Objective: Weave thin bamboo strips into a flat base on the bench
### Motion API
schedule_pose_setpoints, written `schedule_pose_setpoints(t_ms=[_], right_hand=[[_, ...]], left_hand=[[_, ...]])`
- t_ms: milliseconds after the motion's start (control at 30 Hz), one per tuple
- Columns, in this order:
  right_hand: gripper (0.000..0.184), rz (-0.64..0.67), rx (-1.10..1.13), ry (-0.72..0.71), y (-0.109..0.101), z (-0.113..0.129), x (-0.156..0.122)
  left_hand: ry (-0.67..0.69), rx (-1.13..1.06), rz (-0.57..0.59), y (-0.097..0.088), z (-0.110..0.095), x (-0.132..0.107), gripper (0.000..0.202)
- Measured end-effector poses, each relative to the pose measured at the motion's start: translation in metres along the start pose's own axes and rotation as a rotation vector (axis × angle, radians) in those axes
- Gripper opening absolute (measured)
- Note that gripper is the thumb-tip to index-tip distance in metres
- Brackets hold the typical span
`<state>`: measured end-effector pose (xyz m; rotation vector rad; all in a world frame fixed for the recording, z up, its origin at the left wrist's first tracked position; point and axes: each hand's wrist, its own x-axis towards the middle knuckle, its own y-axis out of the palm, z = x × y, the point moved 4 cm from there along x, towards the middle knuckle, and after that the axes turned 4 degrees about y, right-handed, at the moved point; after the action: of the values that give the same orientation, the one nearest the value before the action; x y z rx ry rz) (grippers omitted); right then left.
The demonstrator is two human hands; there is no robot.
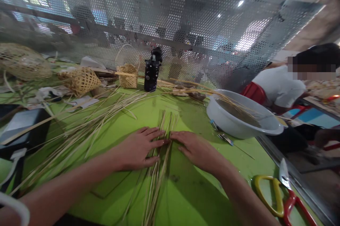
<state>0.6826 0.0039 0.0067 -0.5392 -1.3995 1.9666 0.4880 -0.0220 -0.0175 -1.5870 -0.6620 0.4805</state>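
Observation:
A narrow bundle of thin bamboo strips (156,187) runs lengthwise over the green tabletop, its far ends fanned out past my fingertips. My left hand (143,148) lies palm down across the strips from the left, fingers spread and stretched out. From the right, my right hand (193,148) reaches in with fingers extended and thumb apart, its fingertips touching the strips near the left fingertips. Neither hand is wrapped round anything. The strips directly beneath the left fingers are hidden.
Loose long strips (106,113) spread at left, near woven baskets (82,79) and a black bottle (151,74). At right stand a white basin (239,127) of water, a clip-like tool (224,137) and red-and-yellow-handled scissors (284,190). A person (281,81) sits beyond.

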Motion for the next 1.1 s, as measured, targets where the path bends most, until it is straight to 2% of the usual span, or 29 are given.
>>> schedule_pose_setpoints(t_ms=[633,900,1100], right_hand=[[0.052,0.014,-0.035,-0.036,0.002,0.003,0.001],[0.028,-0.003,-0.043,0.000,-0.003,0.008,0.000],[0.035,-0.022,-0.057,0.025,-0.001,0.006,0.001]], left_hand=[[-0.017,-0.020,0.003,-0.001,0.000,0.000,0.058],[-0.032,-0.008,0.016,-0.003,-0.002,-0.001,0.059],[-0.016,-0.029,0.001,-0.005,-0.003,-0.002,0.056]])
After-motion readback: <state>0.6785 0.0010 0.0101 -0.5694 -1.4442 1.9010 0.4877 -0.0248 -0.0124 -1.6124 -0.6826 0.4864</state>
